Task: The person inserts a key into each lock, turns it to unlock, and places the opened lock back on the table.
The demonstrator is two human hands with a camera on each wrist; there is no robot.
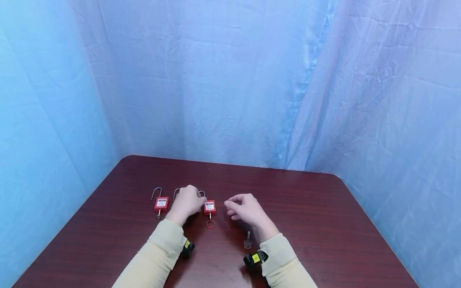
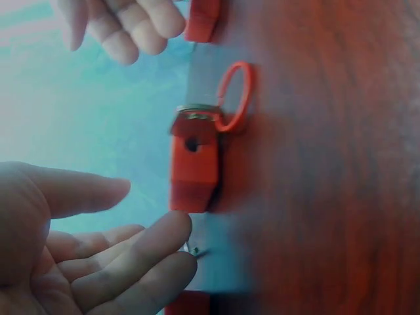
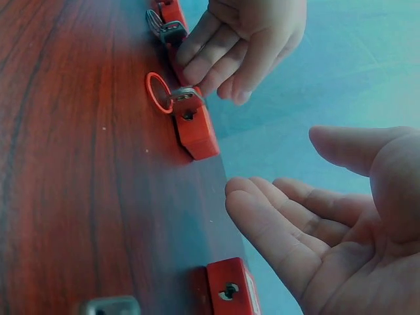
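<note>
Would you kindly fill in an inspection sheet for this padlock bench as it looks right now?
Surface: dark red wood-grain table.
Job's things: three red padlocks in a row; left padlock, middle padlock mostly hidden under the left hand, right padlock with a key and red key ring in its base.
Clutter: loose key by the right wrist.
Hands: left hand over the middle padlock, fingers by the right padlock; right hand relaxed, holding nothing.
Cables: nothing seen.
Surroundings: blue cloth backdrop; wrist cameras on cream sleeves.
</note>
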